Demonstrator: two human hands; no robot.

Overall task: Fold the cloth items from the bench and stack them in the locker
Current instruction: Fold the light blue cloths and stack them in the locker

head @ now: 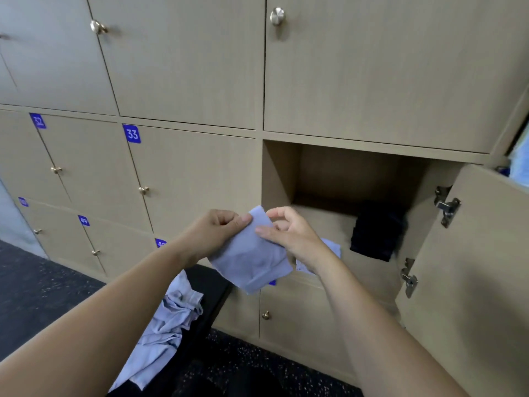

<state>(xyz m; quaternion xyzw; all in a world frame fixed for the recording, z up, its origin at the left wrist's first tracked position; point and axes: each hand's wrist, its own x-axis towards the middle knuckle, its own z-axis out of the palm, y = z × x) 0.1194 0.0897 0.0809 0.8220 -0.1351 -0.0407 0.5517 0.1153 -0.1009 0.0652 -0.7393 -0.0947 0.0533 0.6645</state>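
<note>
A small light-blue cloth, partly folded, hangs in the air in front of the open locker. My left hand pinches its upper left edge. My right hand touches its upper right part with thumb and fingers curled around the edge. Inside the locker a folded black cloth lies at the right on the locker floor, and a pale blue piece shows behind my right wrist. A crumpled light-blue garment lies on the black bench below my left forearm.
The locker's door stands swung open at the right, with metal hinges on its inner edge. Closed numbered lockers with brass knobs fill the wall to the left and above. Dark speckled flooring lies below.
</note>
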